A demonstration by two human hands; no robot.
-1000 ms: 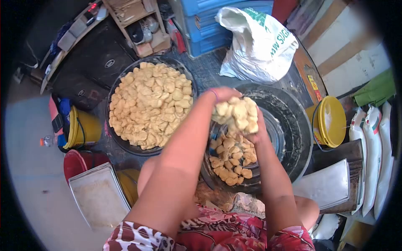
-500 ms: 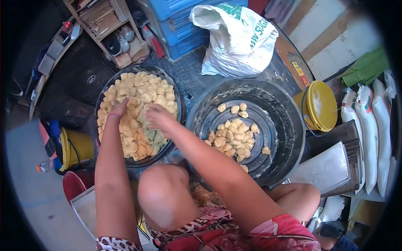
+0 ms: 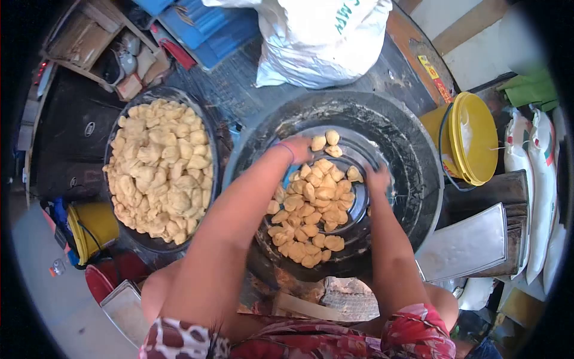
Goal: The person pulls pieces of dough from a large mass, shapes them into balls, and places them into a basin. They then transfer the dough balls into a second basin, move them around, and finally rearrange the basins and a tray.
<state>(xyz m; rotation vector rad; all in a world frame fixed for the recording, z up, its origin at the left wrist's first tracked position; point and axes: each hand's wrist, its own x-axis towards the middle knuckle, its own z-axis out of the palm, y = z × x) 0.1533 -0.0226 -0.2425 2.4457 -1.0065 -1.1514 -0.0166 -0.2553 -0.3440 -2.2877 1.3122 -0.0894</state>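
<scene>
Both hands are inside a large black basin (image 3: 406,209) holding a loose pile of pale dough pieces (image 3: 311,206). My left hand (image 3: 296,149), with a thin band at the wrist, is at the pile's upper left, close to a few separate dough pieces (image 3: 326,143). Its fingers look outstretched, partly blurred. My right hand (image 3: 378,178) is at the pile's right edge beside a single piece, fingers apart and slightly smeared. Neither hand visibly grips a piece. To the left, a second black tub (image 3: 206,110) is heaped with similar dough pieces (image 3: 161,170).
A white sack (image 3: 323,48) stands behind the basin, beside blue plastic drawers (image 3: 209,30). At right are a yellow bucket (image 3: 478,140), metal trays (image 3: 469,245) and upright white sacks (image 3: 541,149). Another yellow bucket (image 3: 95,227) stands at left.
Both hands have moved right, from the heaped left tub into the large basin. More dough pieces now lie in the basin. The view has shifted too.
</scene>
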